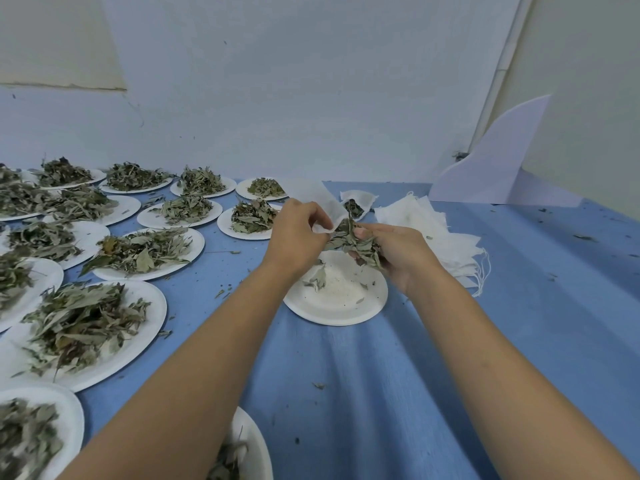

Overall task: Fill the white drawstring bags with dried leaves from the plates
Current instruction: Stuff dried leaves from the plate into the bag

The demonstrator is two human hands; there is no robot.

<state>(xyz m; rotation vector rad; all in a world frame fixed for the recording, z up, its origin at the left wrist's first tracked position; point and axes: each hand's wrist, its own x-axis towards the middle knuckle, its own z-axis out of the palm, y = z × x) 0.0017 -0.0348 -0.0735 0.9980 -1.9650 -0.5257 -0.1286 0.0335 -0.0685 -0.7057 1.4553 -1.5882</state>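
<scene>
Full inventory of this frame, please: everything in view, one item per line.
plates of dried leaves: roughly fifteen, some cut off by the frame; white plates, grey-green leaves; left side of table
nearly empty plate: one, white, centre, below the hands
open bag: one, white, pinched by the left hand
handful of leaves: one, grey-green, in the right hand at the bag's mouth
bag with leaves inside: one, white, behind the hands
stack of empty bags: count unclear, white, right of the hands
leaf crumbs: many, dark, scattered on the cloth
tablecloth: one, blue
curved board: one, white, back right
left hand: holds the bag
right hand: grips the leaves
</scene>
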